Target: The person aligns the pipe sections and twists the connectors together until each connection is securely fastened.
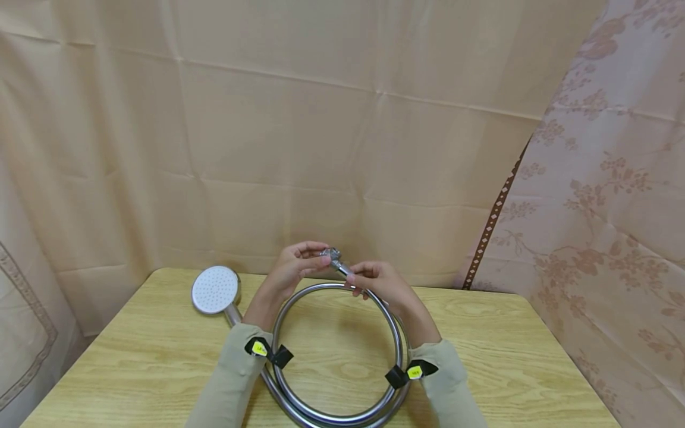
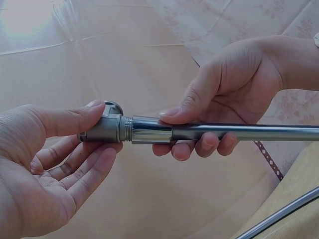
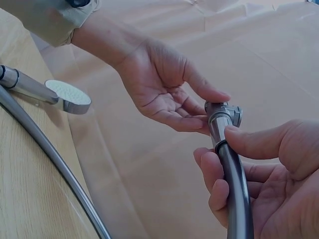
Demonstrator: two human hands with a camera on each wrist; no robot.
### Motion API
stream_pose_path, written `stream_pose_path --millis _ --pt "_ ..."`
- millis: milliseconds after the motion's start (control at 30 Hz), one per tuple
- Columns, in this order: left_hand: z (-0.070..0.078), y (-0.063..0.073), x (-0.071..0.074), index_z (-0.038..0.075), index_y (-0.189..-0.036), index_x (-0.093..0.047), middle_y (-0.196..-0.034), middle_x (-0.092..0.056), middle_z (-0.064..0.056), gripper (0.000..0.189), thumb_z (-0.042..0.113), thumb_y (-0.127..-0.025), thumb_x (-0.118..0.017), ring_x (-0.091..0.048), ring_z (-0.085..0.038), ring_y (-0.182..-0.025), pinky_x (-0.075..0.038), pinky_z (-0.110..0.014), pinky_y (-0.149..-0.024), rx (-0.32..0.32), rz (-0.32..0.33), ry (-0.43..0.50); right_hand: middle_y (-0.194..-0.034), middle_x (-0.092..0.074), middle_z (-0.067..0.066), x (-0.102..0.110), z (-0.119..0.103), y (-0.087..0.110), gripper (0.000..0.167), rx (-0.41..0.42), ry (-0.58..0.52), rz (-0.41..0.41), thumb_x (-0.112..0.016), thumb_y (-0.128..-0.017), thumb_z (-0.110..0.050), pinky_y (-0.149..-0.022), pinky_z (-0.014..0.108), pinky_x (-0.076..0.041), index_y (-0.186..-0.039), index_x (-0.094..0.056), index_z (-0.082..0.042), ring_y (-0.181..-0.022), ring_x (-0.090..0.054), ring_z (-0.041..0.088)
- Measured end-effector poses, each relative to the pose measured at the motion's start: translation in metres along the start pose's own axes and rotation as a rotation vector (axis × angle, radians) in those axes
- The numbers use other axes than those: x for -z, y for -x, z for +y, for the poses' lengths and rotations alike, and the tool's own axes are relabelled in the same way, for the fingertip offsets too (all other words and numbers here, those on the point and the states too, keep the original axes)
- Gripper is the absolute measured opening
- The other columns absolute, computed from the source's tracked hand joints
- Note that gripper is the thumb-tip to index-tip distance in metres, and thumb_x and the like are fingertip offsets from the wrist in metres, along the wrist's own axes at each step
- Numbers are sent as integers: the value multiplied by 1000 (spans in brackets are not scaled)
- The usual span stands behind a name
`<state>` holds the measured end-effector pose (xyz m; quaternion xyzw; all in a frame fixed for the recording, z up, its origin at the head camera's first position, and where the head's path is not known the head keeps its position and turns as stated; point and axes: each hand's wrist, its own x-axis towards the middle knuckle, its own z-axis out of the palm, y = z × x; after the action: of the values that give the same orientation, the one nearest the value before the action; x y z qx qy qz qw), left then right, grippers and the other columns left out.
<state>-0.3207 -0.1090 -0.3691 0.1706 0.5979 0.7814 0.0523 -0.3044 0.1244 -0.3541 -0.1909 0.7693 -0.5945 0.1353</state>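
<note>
My left hand (image 1: 289,270) pinches a small metal threaded fitting (image 2: 105,129) between thumb and fingers, above the back of the table. My right hand (image 1: 382,284) grips the end of a metal shower hose (image 2: 249,132), its thumb on the shiny connector nut (image 2: 149,131). In the left wrist view the nut meets the fitting in line, with a few threads showing between them. The rest of the hose loops down onto the table in coils. A shower head (image 1: 215,290) with a white face lies left of my left wrist.
The wooden table (image 1: 514,356) carries the hose coils and shower head. Behind it hangs a beige cloth (image 1: 299,131). A floral curtain (image 1: 605,238) hangs on the right. Each sleeve has a black strap with a yellow tag.
</note>
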Motion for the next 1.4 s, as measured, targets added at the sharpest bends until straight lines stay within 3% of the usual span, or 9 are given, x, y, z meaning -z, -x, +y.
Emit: stream_pose_path --millis 167,500,767,967,1133,1400 --pt "-1 -1 0 3 -110 -68 -93 -74 4 21 -7 -92 -65 -69 -9 -88 -60 -25 -84 -1 9 10 -94 -75 12 1 1 0 29 -11 -30 -35 -61 -102 -13 -62 23 -49 -119 -65 10 -72 -64 12" --pt "-1 -2 0 -5 -118 -64 -94 -73 4 26 -6 -92 -65 -69 -9 -89 -60 -25 -85 9 12 -2 -85 -73 -3 2 1 0 24 -37 -76 -99 -52 -106 -15 -62 23 -46 -112 -65 5 -69 -63 9" --pt "-2 -2 0 1 -112 -66 -94 -74 5 22 -7 -92 -64 -69 -9 -89 -59 -24 -84 6 7 5 -83 -73 -4 1 1 0 26 -44 -85 -124 -48 -108 -15 -61 23 -44 -105 -67 2 -69 -63 10" --pt "-2 -1 1 4 -111 -67 -94 -74 5 21 -6 -92 -65 -69 -9 -89 -59 -26 -84 3 10 -3 -90 -75 1 1 2 0 33 -26 -62 -75 -53 -107 -19 -67 25 -50 -117 -65 10 -75 -66 11" --pt "-1 -1 1 5 -110 -68 -94 -74 6 21 -6 -92 -66 -69 -9 -90 -59 -29 -87 8 7 -10 -95 -73 -1 -2 1 0 34 21 -58 12 -66 -99 -10 -78 27 -57 -125 -62 11 -86 -69 13" --pt "-1 0 1 3 -112 -67 -93 -73 5 22 -6 -92 -65 -69 -9 -89 -58 -26 -85 13 14 -9 -91 -72 -2 -4 -1 -1 32 28 -38 77 -74 -91 -5 -73 24 -56 -120 -67 8 -81 -66 11"
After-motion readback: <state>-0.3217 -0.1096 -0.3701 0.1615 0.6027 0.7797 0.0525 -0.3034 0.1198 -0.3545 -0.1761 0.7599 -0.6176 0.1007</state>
